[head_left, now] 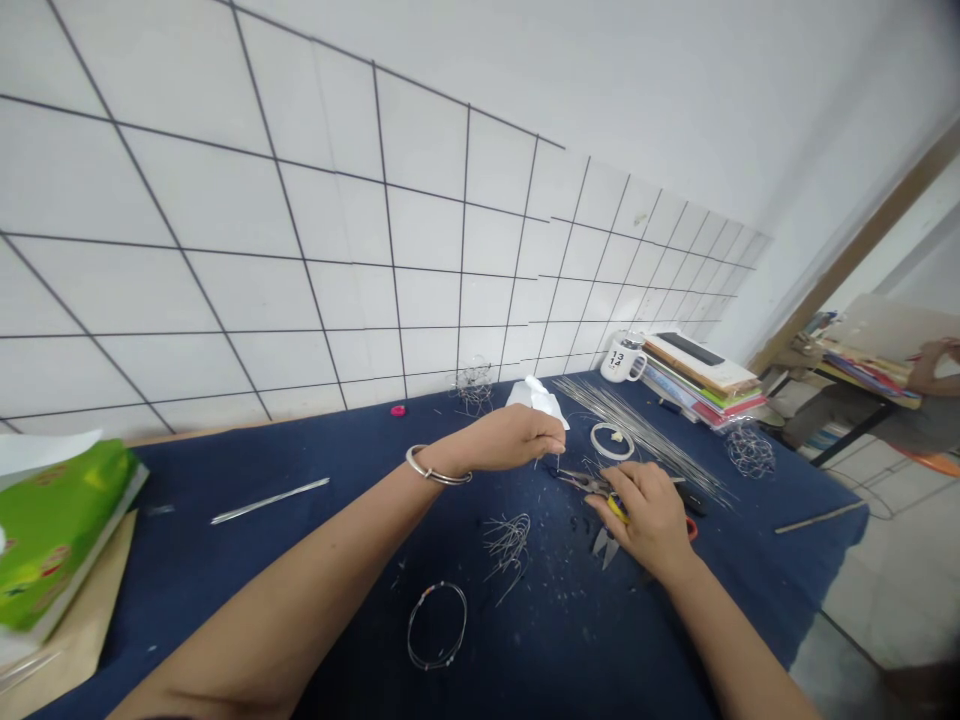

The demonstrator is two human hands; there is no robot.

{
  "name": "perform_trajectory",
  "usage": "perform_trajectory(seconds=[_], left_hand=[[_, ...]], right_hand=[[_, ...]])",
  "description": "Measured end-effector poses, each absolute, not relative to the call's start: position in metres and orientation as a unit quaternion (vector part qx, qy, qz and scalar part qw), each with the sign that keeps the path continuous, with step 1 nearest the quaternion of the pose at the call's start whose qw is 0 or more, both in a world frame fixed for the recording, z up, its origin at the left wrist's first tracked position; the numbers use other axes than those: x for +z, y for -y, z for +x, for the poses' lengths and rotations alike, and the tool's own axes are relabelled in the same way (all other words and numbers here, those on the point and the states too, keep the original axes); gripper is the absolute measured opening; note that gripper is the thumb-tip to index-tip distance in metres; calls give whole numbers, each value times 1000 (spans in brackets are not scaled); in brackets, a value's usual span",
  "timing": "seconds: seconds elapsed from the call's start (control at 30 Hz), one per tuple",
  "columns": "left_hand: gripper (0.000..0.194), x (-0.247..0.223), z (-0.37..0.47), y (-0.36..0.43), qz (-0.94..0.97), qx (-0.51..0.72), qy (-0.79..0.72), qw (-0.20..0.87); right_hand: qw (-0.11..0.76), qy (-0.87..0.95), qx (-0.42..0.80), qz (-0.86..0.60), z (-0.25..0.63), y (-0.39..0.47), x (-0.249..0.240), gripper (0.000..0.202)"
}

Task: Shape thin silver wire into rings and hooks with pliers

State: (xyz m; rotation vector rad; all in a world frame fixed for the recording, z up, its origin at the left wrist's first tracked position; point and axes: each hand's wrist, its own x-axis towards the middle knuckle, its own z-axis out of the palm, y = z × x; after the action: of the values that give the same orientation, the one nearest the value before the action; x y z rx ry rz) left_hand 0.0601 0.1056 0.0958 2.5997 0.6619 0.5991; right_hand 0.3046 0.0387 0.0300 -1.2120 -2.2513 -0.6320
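Your dark blue table cloth [600, 650] holds lots. Nearer you than your left hand [529, 438] lie bent wires [508, 541] and a thin ring [430, 666]. Past your right hand [649, 508] are long wires [645, 424], a white mug [616, 363] and stacked books [701, 388].

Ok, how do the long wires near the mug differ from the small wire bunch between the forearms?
The long wires look straight; the small wire bunch is curved. The long wires lie farther back; the small wire bunch lies nearer the camera. Both are thin, silvery and on the dark blue cloth.
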Motion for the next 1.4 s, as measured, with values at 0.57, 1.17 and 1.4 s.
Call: perform_trajectory(seconds=[0.57, 1.17, 1.4], left_hand=[[26, 95, 64, -103, 914, 236, -236, 229], [25, 87, 70, -102, 873, 282, -269, 294], [25, 83, 73, -103, 865, 297, -279, 291]], right_hand=[[237, 831, -255, -434, 302, -39, 23, 28], [252, 825, -258, -436, 302, -38, 24, 27], [248, 825, -256, -438, 302, -38, 23, 28]])
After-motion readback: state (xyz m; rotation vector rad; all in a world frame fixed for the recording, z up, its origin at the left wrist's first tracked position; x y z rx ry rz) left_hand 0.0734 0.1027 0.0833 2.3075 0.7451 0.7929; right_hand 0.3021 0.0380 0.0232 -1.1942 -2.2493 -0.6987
